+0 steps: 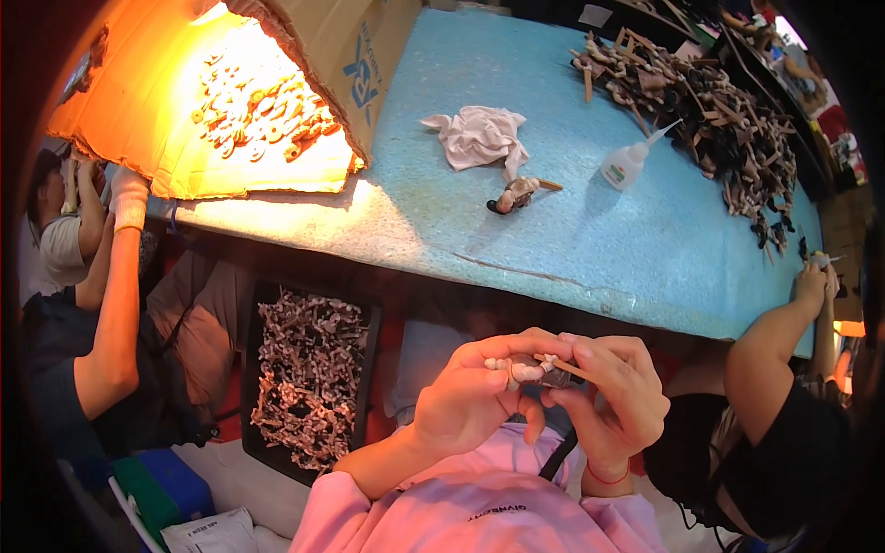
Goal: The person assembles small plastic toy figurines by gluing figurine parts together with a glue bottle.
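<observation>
In front of my chest, my left hand (470, 392) pinches a small figurine (526, 372) with pale limbs and a dark grey middle. My right hand (616, 392) has its fingers closed on the other end of it, where a thin light-brown stick (576, 370) runs toward the palm. Fingertips hide parts of the figurine. Beyond my hands, on the blue tabletop (544, 235), lies another small figurine (514, 195) with a dark head and a brown stick. Near it are a crumpled white cloth (477, 136) and a white glue bottle (627, 164) with a long thin nozzle.
A cardboard box (304, 180), brightly lit inside, holds many small pale parts (263, 101). Figurines with sticks are heaped (710, 111) at the far right. A black tray (369, 369) of small parts sits left of me. Co-workers' arms (115, 304) (770, 336) flank me.
</observation>
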`<action>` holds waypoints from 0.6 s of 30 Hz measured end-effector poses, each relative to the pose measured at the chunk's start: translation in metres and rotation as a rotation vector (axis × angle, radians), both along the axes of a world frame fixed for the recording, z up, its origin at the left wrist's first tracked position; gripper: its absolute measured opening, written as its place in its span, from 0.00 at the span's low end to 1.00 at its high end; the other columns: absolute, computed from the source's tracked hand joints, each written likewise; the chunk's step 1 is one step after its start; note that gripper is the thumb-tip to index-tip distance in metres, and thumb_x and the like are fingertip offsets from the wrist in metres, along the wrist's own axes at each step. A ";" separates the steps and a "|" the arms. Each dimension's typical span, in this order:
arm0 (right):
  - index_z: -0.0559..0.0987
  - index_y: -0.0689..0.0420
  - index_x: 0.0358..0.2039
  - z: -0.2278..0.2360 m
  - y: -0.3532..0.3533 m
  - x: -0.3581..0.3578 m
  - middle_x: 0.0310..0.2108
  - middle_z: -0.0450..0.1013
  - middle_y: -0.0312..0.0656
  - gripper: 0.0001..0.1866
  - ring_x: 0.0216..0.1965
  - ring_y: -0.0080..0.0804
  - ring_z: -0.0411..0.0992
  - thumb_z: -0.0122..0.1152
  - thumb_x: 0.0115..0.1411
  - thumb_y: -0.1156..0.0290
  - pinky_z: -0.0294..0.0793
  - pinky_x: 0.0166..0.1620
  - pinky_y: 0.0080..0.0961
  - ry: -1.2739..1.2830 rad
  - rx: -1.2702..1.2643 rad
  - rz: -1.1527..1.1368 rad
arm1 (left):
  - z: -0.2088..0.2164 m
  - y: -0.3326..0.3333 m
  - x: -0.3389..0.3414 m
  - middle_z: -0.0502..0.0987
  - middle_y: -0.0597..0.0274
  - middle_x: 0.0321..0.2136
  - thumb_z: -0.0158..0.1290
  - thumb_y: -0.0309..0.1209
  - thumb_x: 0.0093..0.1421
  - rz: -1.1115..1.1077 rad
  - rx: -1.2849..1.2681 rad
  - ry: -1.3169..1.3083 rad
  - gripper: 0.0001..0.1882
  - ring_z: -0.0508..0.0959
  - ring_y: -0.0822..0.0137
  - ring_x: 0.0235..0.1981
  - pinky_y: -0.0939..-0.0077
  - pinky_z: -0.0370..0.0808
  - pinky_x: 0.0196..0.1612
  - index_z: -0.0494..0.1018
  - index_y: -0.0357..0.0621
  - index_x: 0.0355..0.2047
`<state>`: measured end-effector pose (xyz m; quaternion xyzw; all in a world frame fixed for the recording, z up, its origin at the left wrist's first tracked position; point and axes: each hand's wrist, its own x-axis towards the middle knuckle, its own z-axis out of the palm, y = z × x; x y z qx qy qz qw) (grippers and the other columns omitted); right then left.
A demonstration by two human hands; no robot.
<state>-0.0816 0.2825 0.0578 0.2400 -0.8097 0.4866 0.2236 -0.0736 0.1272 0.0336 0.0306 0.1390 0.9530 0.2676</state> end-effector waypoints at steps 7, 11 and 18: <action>0.77 0.62 0.36 0.001 -0.001 0.000 0.34 0.76 0.44 0.25 0.29 0.35 0.71 0.70 0.31 0.78 0.73 0.29 0.21 0.044 0.069 -0.008 | 0.000 -0.002 -0.002 0.65 0.53 0.44 0.49 0.32 0.54 0.000 0.042 0.004 0.22 0.71 0.65 0.36 0.73 0.74 0.24 0.65 0.28 0.46; 0.77 0.61 0.35 0.000 -0.003 -0.001 0.33 0.76 0.44 0.24 0.29 0.35 0.72 0.70 0.31 0.77 0.73 0.28 0.20 0.072 0.099 -0.016 | 0.000 -0.002 -0.003 0.66 0.53 0.42 0.49 0.31 0.54 0.016 0.050 -0.018 0.21 0.73 0.66 0.33 0.75 0.74 0.23 0.66 0.27 0.44; 0.78 0.61 0.34 -0.002 -0.004 -0.002 0.33 0.76 0.44 0.25 0.29 0.35 0.72 0.71 0.29 0.76 0.74 0.27 0.20 0.104 0.134 -0.021 | -0.003 -0.002 -0.005 0.67 0.54 0.40 0.49 0.29 0.54 0.024 0.014 -0.006 0.18 0.74 0.67 0.24 0.78 0.71 0.20 0.68 0.27 0.42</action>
